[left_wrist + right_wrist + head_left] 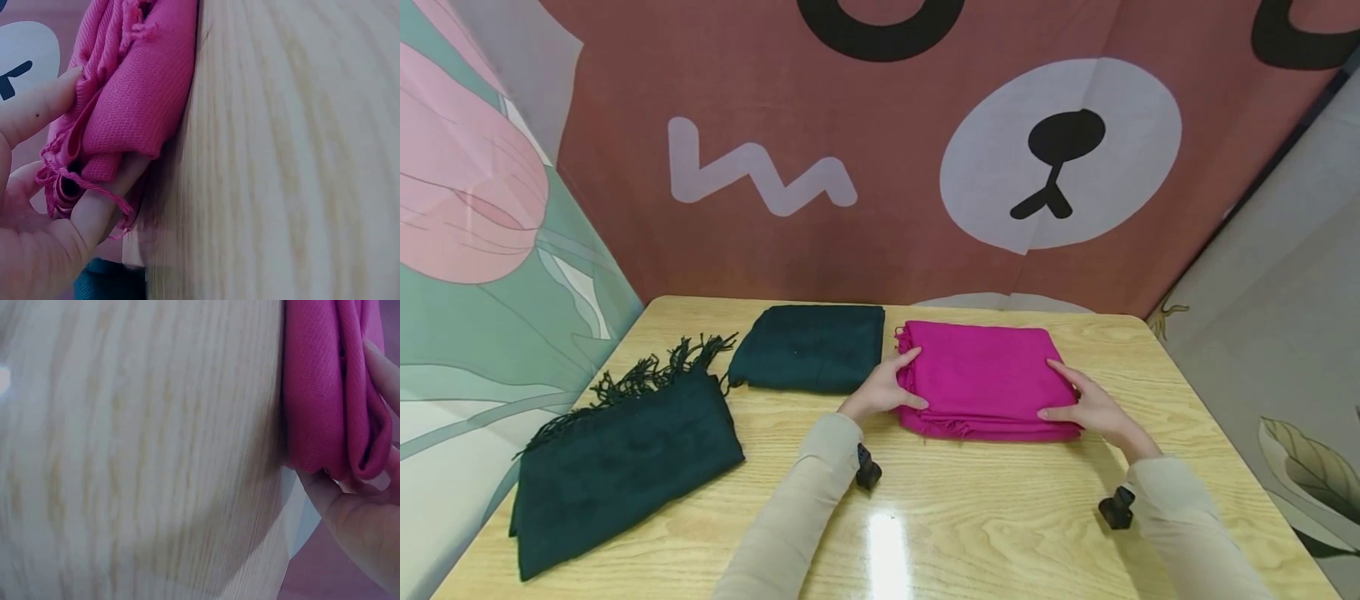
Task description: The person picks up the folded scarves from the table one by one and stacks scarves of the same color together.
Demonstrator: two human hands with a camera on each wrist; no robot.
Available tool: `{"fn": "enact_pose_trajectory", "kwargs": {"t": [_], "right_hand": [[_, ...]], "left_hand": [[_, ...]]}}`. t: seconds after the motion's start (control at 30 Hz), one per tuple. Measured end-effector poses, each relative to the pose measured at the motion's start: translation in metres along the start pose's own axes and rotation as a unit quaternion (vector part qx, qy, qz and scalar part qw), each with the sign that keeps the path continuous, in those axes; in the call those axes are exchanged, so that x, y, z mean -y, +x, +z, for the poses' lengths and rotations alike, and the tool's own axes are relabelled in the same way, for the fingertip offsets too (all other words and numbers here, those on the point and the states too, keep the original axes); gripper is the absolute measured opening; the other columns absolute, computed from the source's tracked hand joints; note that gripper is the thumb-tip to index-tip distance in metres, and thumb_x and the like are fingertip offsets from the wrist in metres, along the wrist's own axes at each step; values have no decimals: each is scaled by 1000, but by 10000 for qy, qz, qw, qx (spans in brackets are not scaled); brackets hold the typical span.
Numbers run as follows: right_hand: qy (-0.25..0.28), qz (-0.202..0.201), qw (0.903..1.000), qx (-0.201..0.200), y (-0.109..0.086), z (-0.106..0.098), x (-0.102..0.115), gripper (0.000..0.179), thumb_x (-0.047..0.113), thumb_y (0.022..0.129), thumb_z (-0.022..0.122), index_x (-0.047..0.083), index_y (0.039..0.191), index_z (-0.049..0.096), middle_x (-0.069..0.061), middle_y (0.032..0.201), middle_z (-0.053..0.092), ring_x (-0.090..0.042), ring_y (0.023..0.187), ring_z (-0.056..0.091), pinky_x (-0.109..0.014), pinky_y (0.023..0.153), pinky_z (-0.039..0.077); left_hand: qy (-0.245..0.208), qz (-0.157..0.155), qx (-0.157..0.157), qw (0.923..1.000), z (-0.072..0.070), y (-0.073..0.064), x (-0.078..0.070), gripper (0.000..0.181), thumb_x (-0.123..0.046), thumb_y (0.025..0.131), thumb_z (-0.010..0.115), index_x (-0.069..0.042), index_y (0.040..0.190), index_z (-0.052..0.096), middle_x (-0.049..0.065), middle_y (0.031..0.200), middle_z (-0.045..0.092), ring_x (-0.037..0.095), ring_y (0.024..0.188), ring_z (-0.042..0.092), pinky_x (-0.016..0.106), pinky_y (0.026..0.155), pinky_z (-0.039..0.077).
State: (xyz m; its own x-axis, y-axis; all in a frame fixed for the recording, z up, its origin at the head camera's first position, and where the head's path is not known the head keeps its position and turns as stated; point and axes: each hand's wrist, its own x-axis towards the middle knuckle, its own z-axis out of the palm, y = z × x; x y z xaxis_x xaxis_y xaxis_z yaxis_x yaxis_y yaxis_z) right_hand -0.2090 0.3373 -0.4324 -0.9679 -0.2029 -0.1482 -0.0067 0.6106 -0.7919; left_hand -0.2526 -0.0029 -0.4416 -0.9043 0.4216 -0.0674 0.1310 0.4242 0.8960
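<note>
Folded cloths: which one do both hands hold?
The pink cloth: the left hand and right hand grip its opposite sides. The front dark-green cloth and rear dark-green cloth are not held.

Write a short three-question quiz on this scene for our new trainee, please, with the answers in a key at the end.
1. True or false: the left hand and the right hand grip opposite sides of the folded magenta cloth.

2. Multiple choice: what runs along the far edge of the leftmost dark green cloth?
A) a row of buttons
B) a fringe
C) a zip

3. Count: how many dark green cloths lie on the wooden table?

Key:
1. True.
2. B, a fringe.
3. Two: the leftmost one, and the back dark green cloth just left of the magenta one.
</note>
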Motion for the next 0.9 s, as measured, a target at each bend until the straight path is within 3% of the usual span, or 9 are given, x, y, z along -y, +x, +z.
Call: {"fn": "enact_pose_trajectory", "kwargs": {"t": [0.17,0.47,0.9], "right_hand": [[-17,-16,10000,-91,3,1,0,99,24,73,77,9,147,13,-32,144,8,-49,130,9,-62,99,15],[-74,-32,9998,-194,10,0,-4,98,25,72,77,7,146,15,-32,144,8,-49,130,9,-61,100,14],[84,-135,9997,-159,18,-2,-1,97,22,74,76,5,146,13,-29,145,11,-47,129,15,-59,100,20]], "left_hand": [[170,56,-14,9998,0,4,0,89,-20,66,81,-19,142,34,19,146,20,33,135,15,44,103,28],[110,-63,15,9999,-2,11,-2,88,-12,69,78,-15,143,32,18,144,24,31,133,19,43,103,29],[-312,-194,-88,9993,-4,19,-2,86,-5,69,77,-16,142,33,12,146,26,26,134,19,38,102,31]]}}
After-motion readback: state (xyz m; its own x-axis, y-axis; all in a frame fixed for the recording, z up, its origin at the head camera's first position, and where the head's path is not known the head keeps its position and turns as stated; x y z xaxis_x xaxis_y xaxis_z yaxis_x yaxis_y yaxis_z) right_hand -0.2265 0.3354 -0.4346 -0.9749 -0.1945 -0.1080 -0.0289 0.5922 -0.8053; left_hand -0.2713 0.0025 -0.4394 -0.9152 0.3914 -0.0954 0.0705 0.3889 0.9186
